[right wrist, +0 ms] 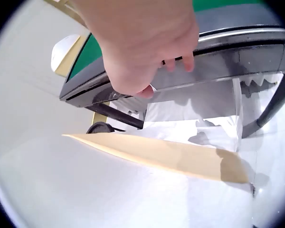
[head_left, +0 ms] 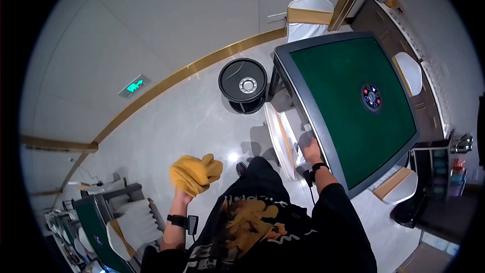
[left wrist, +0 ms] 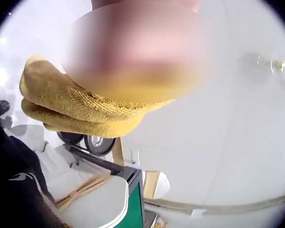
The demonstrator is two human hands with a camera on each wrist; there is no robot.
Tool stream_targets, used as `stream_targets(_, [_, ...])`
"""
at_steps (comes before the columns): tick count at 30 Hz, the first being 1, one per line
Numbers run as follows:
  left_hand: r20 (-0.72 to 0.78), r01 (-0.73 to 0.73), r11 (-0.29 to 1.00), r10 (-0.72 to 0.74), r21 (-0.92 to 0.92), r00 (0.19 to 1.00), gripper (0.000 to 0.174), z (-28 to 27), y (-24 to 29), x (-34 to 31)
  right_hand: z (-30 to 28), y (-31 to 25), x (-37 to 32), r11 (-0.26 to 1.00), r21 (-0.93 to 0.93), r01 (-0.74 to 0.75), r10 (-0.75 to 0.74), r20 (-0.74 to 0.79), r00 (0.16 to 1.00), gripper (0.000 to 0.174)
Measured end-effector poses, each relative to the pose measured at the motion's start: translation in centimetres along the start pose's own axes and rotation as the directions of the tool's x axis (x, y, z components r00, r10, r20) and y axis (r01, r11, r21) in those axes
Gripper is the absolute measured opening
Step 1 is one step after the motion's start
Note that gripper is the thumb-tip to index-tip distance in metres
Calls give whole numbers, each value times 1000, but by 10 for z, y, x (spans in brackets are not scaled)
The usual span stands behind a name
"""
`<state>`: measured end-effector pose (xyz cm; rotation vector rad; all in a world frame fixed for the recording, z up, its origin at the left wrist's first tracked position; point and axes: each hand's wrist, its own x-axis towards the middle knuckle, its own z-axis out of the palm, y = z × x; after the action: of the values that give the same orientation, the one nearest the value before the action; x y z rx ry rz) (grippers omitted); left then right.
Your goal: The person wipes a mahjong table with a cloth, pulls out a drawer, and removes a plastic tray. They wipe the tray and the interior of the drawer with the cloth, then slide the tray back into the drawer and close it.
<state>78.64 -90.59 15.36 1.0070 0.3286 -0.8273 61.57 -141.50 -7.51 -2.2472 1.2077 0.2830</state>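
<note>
Yellow cloth [head_left: 194, 173] at 7 o'clock, head view, covers left hand's [head_left: 184, 196] fingers; closure hidden. Right hand [head_left: 311, 150], 4 o'clock: fingers partly curled at side edge of green-topped table [head_left: 343, 121]; grip cannot be told.

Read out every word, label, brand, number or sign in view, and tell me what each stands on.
No words or numbers can be read with certainty.
Green lit sign on the wall: a running figure and an arrow, no legible words.
Black shirt: pale lettering around the print, too distorted to read.
Round centre panel of the green-topped table: red and blue marks, too small to read.
</note>
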Motion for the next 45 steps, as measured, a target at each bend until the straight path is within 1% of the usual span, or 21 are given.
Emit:
stream_targets(2, [38, 85, 988, -90, 133, 995, 47, 24, 38, 40, -5, -21, 2, 1000, 31, 5, -4, -13, 1000, 75])
stream_targets(4, [60, 103, 982, -114, 161, 992, 46, 26, 61, 87, -4, -35, 7, 989, 131, -62, 62, 9, 998, 82])
stream_targets(8, [96, 171, 942, -206, 289, 974, 44, 56, 94, 151, 23, -59, 1, 990, 107, -94, 113, -191, 975, 86])
stream_targets(9, [119, 195, 943, -233, 270, 965, 43, 66, 100, 164, 13, -67, -1, 973, 153, -172, 196, -159, 968, 85])
stream_targets(10, [141, 220, 943, -260, 251, 955, 42, 76, 106, 177, 23, -61, 4, 978, 151, -146, 179, -229, 957, 85])
stream_targets(12, [160, 268, 920, -321, 286, 933, 41, 101, 118, 202, 15, -76, 4, 962, 167, -215, 251, -243, 937, 82])
stream_targets(14, [190, 282, 901, -356, 328, 915, 39, 116, 123, 232, 9, -84, 9, 956, 147, -253, 283, -246, 927, 80])
stream_targets(15, [184, 297, 896, -370, 331, 911, 39, 116, 124, 248, 3, -88, 13, 913, 149, -380, 397, -108, 912, 79])
stream_targets(18, [163, 320, 887, -389, 334, 907, 38, 131, 134, 272, 0, -96, 21, 903, 0, -429, 423, -168, 890, 78])
stream_targets(22, [175, 341, 846, -440, 410, 881, 38, 140, 141, 297, 15, -97, 35, 902, 23, -431, 420, -282, 863, 77])
stream_targets(24, [166, 375, 813, -487, 445, 858, 38, 141, 146, 303, 17, -97, 37, 899, 194, -393, 435, -281, 856, 78])
stream_targets(26, [144, 400, 788, -515, 467, 845, 37, 146, 152, 306, 23, -94, 36, 906, 261, -332, 404, -307, 862, 82])
stream_targets(27, [138, 410, 777, -528, 478, 838, 37, 150, 154, 309, 23, -90, 35, 917, 299, -265, 350, -284, 892, 83])
stream_targets(30, [148, 417, 737, -565, 532, 811, 36, 145, 157, 321, 14, -85, 40, 904, 358, -232, 310, -180, 933, 80])
stream_targets(34, [111, 464, 706, -604, 535, 790, 35, 135, 162, 333, 27, -88, 46, 885, 384, -262, 350, -181, 919, 75])
stream_targets(35, [95, 479, 701, -610, 529, 787, 35, 137, 166, 332, 25, -90, 48, 870, 407, -279, 352, -115, 929, 75])
stream_targets(36, [78, 492, 697, -613, 522, 786, 34, 138, 170, 333, 29, -84, 54, 892, 352, -282, 321, -58, 945, 78])
stream_targets(38, [114, 513, 702, -637, 494, 762, 34, 132, 175, 335, 36, -83, 67, 905, 201, -375, 385, -10, 923, 79])
stream_targets(41, [159, 482, 713, -628, 509, 761, 35, 112, 179, 342, 26, -94, 89, 871, -35, -491, 491, 131, 861, 71])
stream_targets(44, [161, 463, 733, -603, 499, 781, 36, 97, 189, 344, 20, -87, 96, 883, -62, -466, 469, 180, 865, 60])
stream_targets(45, [155, 465, 743, -595, 482, 789, 36, 96, 193, 344, 22, -86, 91, 885, -95, -455, 465, 133, 876, 58])
